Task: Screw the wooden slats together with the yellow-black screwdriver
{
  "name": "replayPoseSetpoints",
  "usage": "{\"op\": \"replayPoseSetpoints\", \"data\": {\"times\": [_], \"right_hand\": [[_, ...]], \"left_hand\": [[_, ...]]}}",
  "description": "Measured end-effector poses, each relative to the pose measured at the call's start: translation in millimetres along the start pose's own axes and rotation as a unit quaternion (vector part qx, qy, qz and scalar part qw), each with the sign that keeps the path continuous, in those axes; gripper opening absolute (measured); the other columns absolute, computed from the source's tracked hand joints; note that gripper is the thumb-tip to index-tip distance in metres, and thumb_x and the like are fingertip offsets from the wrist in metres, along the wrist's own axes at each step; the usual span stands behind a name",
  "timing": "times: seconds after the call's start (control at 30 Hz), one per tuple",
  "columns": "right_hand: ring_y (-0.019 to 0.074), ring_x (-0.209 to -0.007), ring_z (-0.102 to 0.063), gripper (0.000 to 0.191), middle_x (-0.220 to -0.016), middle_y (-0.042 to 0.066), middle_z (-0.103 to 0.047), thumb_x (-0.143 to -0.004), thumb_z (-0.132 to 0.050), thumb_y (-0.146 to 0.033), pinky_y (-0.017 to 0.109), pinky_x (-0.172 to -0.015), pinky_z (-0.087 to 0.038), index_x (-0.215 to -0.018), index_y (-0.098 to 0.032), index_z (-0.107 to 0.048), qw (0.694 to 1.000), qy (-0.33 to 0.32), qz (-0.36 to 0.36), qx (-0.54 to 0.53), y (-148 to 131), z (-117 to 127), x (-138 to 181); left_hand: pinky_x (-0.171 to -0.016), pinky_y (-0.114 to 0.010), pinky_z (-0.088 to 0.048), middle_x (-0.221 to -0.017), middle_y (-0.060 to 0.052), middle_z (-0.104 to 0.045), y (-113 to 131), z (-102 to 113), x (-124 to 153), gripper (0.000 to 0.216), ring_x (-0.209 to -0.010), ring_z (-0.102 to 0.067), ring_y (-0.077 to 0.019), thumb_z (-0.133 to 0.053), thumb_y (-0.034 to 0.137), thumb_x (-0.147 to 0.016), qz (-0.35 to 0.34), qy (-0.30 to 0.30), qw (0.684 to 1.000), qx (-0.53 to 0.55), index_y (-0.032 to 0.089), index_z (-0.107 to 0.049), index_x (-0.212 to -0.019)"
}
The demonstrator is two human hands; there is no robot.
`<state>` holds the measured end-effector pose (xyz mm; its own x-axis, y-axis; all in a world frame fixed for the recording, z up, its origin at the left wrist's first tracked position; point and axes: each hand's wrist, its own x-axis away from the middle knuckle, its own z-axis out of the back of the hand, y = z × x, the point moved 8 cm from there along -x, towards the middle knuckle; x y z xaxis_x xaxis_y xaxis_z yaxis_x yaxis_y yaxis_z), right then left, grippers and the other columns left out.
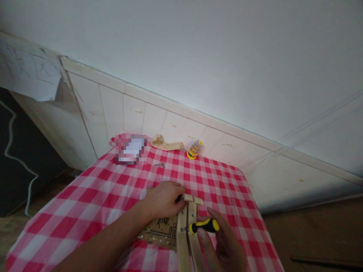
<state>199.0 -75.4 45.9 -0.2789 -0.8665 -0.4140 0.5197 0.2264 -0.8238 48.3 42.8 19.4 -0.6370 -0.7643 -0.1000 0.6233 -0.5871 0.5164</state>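
Observation:
My left hand (163,199) is closed over the top end of a wooden piece made of two long slats (185,234) and presses it onto the red-and-white checked tablecloth (99,192). A patterned wooden panel (161,229) lies under the slats. My right hand (224,243) grips a yellow-and-black screwdriver (204,226). The screwdriver's tip points left at a screw in the side of the right slat.
At the table's far edge lie a curved wooden part (166,144), a clear case of yellow screwdriver bits (194,149), a loose screw (160,164) and a blurred-out package (130,149). White panelled wall behind. Floor drops away at right.

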Motion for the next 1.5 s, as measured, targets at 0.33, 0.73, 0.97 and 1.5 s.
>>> {"op": "replayPoseSetpoints", "data": {"times": [0.33, 0.73, 0.97, 1.5], "right_hand": [[0.0225, -0.090, -0.079, 0.036, -0.100, 0.006, -0.081, -0.095, -0.063, -0.031, 0.031, -0.082, -0.066, -0.131, -0.029, -0.067, 0.984, -0.147, 0.102, 0.010, -28, -13, -11], [0.0217, -0.085, -0.078, 0.019, -0.096, 0.003, -0.079, -0.088, -0.067, -0.029, 0.027, -0.080, -0.063, -0.106, -0.029, -0.073, 0.996, -0.060, 0.044, 0.050, -22, -8, -7], [0.0217, -0.084, -0.078, 0.021, -0.095, 0.004, -0.079, -0.087, -0.069, -0.025, 0.026, -0.074, -0.063, -0.108, -0.027, -0.071, 0.993, -0.089, 0.057, 0.059, -20, -6, -12], [0.0220, -0.078, -0.074, 0.016, -0.086, 0.004, -0.074, -0.083, -0.073, -0.035, 0.029, -0.070, -0.061, -0.096, -0.025, -0.069, 1.000, -0.012, 0.002, 0.028, -10, -4, -5]], "left_hand": [[-0.066, -0.029, -0.044, -0.084, -0.006, -0.069, -1, 1, 1, 0.017, -0.082, -0.067, -0.0223, -0.055, 0.033, -0.088, 0.017, -0.012, 1.000, 0.002, 0.020, -0.064, -0.083], [-0.068, -0.031, -0.045, -0.085, -0.007, -0.070, -1, -1, 0, 0.017, -0.083, -0.067, -0.0234, -0.056, 0.034, -0.088, 0.005, -0.010, 1.000, -0.001, 0.020, -0.065, -0.085], [-0.068, -0.030, -0.045, -0.086, -0.007, -0.070, 1, 0, 0, 0.018, -0.083, -0.066, -0.0234, -0.055, 0.034, -0.088, 0.003, -0.011, 1.000, 0.002, 0.019, -0.065, -0.085], [-0.067, -0.030, -0.044, -0.085, -0.006, -0.069, 1, 2, 1, 0.017, -0.082, -0.067, -0.0232, -0.055, 0.033, -0.088, 0.011, -0.003, 1.000, 0.003, 0.019, -0.064, -0.083]]}}
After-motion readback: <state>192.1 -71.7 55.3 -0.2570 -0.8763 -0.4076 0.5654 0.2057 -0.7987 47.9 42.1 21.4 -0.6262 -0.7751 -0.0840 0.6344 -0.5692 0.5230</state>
